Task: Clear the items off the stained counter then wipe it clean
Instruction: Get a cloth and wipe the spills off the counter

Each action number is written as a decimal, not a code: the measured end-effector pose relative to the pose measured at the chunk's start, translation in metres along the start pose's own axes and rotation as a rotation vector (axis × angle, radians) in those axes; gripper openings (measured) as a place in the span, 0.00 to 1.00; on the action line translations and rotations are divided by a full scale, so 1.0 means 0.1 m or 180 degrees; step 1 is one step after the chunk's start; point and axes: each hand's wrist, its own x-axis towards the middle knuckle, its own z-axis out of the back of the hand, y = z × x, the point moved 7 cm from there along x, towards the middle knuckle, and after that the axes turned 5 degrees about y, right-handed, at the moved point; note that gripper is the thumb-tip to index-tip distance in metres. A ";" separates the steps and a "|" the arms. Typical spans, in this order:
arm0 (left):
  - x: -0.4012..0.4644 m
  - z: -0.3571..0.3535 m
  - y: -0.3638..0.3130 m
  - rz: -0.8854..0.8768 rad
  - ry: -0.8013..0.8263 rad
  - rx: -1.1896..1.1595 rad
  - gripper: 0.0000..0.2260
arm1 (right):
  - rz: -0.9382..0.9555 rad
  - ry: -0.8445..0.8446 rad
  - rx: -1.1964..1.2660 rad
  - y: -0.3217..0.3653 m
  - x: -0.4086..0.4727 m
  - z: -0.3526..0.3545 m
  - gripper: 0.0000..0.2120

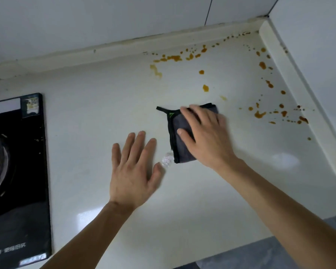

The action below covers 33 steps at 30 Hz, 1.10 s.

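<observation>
A folded grey cloth (179,146) with black trim lies on the white counter (97,117) near its middle. My right hand (206,134) presses flat on top of the cloth, fingers spread over it. To the cloth's left, my left hand (134,167) rests flat and open on the bare counter, holding nothing. Orange-brown stains (171,58) run along the back edge, and more stains (260,114) spatter the right corner of the counter, beyond the cloth.
A black glass gas hob (21,171) with a metal burner ring fills the left side. A small clear crumpled scrap (166,160) lies between my hands. White tiled walls close the back and right. The counter's front edge runs at lower right.
</observation>
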 end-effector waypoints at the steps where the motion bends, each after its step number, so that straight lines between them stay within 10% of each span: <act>1: 0.00 0.01 0.00 -0.0001 -0.0022 -0.0008 0.29 | 0.0024 0.0001 0.0033 -0.03 0.13 0.05 0.24; 16: 0.00 0.02 -0.01 0.0018 0.0040 -0.0078 0.28 | 0.0805 0.0600 0.0367 0.03 0.55 0.28 0.15; 24: -0.01 0.01 -0.01 0.0033 0.0065 -0.0115 0.28 | 0.1115 -0.0898 0.0570 0.03 0.34 1.26 0.18; 33: 0.01 0.06 -0.04 -0.0042 0.0022 -0.0031 0.29 | 0.0734 0.0017 0.0367 0.22 -0.31 0.12 0.17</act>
